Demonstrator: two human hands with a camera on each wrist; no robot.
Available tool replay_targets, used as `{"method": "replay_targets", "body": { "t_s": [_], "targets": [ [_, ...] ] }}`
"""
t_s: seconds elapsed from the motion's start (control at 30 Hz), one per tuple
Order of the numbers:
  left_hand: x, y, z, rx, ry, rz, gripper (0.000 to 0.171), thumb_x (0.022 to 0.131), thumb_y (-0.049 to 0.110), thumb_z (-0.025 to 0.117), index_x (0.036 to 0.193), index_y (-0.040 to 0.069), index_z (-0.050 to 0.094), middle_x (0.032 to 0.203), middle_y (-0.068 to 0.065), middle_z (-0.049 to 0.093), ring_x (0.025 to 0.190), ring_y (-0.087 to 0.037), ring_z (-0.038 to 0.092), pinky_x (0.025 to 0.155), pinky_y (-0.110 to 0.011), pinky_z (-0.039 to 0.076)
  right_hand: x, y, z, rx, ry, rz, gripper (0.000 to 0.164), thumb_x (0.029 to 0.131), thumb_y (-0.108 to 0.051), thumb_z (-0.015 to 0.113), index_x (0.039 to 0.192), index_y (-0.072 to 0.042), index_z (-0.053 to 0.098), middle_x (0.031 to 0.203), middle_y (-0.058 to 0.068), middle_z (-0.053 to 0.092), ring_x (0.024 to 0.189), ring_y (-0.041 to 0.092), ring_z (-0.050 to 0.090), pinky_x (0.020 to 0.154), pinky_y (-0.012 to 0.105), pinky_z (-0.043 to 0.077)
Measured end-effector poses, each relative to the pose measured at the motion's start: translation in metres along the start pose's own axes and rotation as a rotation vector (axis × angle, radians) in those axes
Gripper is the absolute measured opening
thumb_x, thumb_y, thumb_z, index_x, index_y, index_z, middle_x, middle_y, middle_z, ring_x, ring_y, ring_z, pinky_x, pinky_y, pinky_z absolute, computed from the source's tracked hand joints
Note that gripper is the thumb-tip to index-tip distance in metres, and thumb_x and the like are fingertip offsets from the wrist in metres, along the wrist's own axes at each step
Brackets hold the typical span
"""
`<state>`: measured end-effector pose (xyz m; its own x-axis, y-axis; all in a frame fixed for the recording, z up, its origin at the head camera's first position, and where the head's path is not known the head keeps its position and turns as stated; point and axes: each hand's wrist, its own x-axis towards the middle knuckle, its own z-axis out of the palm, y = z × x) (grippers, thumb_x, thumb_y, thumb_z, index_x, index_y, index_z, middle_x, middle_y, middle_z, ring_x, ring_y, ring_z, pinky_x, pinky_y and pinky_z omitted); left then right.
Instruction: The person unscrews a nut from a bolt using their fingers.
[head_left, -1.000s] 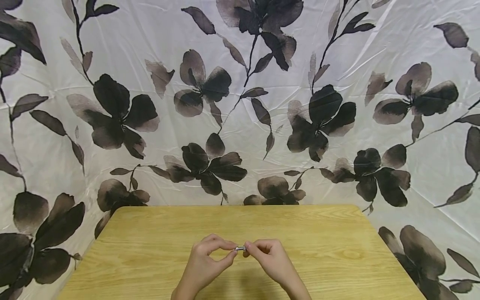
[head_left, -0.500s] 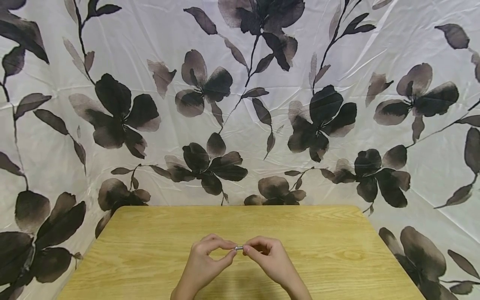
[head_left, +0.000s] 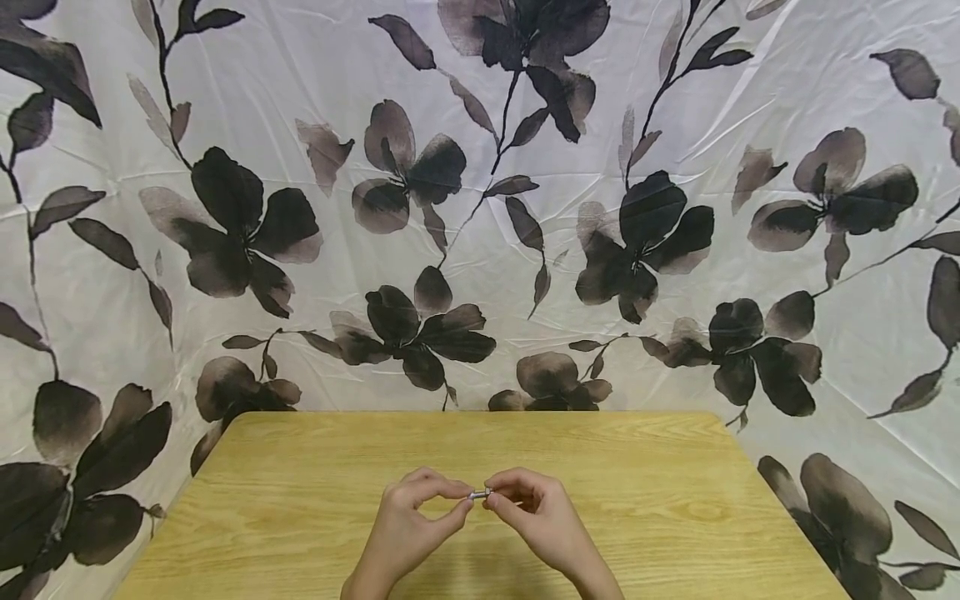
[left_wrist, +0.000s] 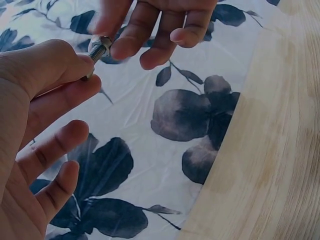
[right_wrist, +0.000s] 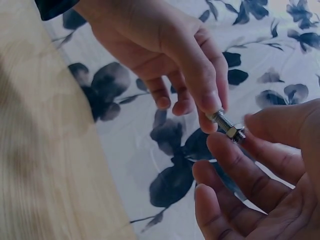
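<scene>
Between the two hands, above the table, is a small silver bolt [head_left: 477, 495] with a hex nut [right_wrist: 235, 132] on its threaded shank. My left hand [head_left: 412, 517] pinches the head end of the bolt [left_wrist: 97, 53] between thumb and index finger. Its other fingers are loosely bent in the left wrist view. My right hand [head_left: 540, 512] has its thumb and index finger curled around the nut end, the thumb blurred in the left wrist view. The nut [left_wrist: 104, 43] shows between those fingertips near the end of the threads. The bolt head is mostly hidden by the left fingertips.
A light wood-grain table [head_left: 300, 467] lies under both hands. Behind and beside it hangs white cloth [head_left: 525, 283] printed with dark flowers. A dark sleeve cuff [right_wrist: 55, 7] shows at the left wrist.
My right thumb and index finger shift around the nut end, covering it half a second ago and now spread slightly, so the nut shows. My left hand stays nearly still.
</scene>
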<state>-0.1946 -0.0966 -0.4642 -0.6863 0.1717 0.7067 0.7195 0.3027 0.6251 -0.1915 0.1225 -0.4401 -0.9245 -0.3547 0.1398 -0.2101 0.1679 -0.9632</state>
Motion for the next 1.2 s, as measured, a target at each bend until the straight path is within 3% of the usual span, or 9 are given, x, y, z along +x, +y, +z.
{"method": "replay_targets", "body": {
  "t_s": [0.3,0.77,1.07,1.2],
  "targets": [
    [-0.0008,0.0008,0.0002,-0.013,-0.015,-0.002,0.024,0.080,0.002,0.086,0.094,0.021,0.082,0.087,0.001,0.076,0.081,-0.005,0.068,0.072,-0.028,0.060,-0.0007,0.0011,0.0004,0.005,0.019,-0.001,0.021,0.100,-0.022,0.069,0.114,-0.007,0.073,0.109,0.016,0.075,0.096,0.012,0.071,0.082,0.028,0.057],
    [0.0009,0.0006,-0.0002,0.014,0.010,0.016,0.025,0.079,0.003,0.087,0.094,0.022,0.082,0.090,0.009,0.077,0.081,-0.007,0.069,0.072,-0.029,0.060,0.0007,0.0019,-0.0026,0.025,0.054,-0.049,0.023,0.100,-0.019,0.068,0.117,-0.004,0.071,0.118,0.021,0.070,0.103,0.012,0.069,0.086,0.028,0.058],
    [0.0021,0.0001,0.0009,0.004,0.021,0.053,0.025,0.079,0.001,0.087,0.096,0.019,0.083,0.089,0.005,0.078,0.080,-0.007,0.068,0.070,-0.032,0.060,0.0021,0.0029,-0.0034,-0.033,0.007,0.020,0.029,0.103,-0.030,0.064,0.115,-0.006,0.075,0.109,0.016,0.076,0.098,0.020,0.072,0.079,0.030,0.058],
    [0.0021,0.0005,0.0023,-0.007,0.021,0.057,0.024,0.080,0.001,0.087,0.096,0.018,0.083,0.089,0.005,0.078,0.080,-0.008,0.068,0.070,-0.032,0.060,0.0023,0.0049,-0.0018,-0.038,0.002,0.029,0.029,0.104,-0.031,0.062,0.110,-0.007,0.077,0.103,0.014,0.078,0.095,0.016,0.072,0.079,0.031,0.058]
  ]
}}
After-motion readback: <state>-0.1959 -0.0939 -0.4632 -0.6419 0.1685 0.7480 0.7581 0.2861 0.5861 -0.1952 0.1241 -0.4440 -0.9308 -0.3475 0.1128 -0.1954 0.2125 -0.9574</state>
